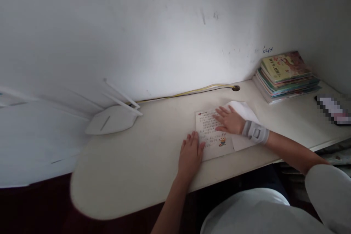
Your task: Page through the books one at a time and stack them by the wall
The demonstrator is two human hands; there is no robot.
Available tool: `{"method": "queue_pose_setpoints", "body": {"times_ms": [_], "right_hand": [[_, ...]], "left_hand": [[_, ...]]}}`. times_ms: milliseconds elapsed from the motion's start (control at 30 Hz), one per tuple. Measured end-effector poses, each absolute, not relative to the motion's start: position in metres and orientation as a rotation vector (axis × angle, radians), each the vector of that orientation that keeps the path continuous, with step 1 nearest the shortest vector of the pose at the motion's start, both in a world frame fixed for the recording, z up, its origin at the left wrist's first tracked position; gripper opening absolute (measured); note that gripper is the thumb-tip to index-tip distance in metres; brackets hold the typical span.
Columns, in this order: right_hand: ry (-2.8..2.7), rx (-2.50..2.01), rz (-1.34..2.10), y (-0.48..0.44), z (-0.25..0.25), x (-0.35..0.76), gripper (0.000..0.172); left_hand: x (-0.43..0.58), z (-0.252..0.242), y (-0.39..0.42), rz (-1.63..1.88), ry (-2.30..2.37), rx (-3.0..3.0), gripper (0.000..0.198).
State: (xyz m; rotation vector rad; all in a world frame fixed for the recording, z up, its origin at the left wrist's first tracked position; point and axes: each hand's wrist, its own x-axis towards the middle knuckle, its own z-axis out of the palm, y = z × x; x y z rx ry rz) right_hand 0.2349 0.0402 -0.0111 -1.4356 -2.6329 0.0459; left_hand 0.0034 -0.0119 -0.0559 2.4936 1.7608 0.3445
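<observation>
An open book [211, 151] lies flat on the white desk, its left page printed with lines of text and a small cartoon figure. The right-hand page is white and slightly raised, partly covered by my forearm. My left hand [191, 153] rests at the book's left edge, fingers stretched out and the thumb on the page. Across the upper middle of the book lies my right hand [229, 120], its fingers spread over the text near the fold. A grey band [255, 132] wraps my right wrist.
On the desk [131, 175], a white router [112, 120] with antennas stands at the left by the wall. Yellow and black cables [186, 93] run along the wall to a round hole [236, 88]. Stacked books [286, 76] are at the back right, beside a phone-like object [333, 109], partly pixelated.
</observation>
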Motion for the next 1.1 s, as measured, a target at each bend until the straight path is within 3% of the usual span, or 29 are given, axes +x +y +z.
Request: {"method": "queue_pose_setpoints", "body": {"times_ms": [267,600,1100], "right_hand": [[-2.582,-1.575,0.101,0.019,-0.033,0.255,0.077],[-2.519,-1.656,0.104,0.021,-0.038,0.265,0.057],[-2.644,-1.540,0.143,0.020,-0.033,0.282,0.058]], "left_hand": [[0.004,-0.052,-0.013,0.389,1.738,2.402,0.059],[0.006,-0.051,-0.016,0.323,1.769,2.444,0.059],[0.008,-0.049,-0.017,0.219,1.769,2.546,0.057]]}}
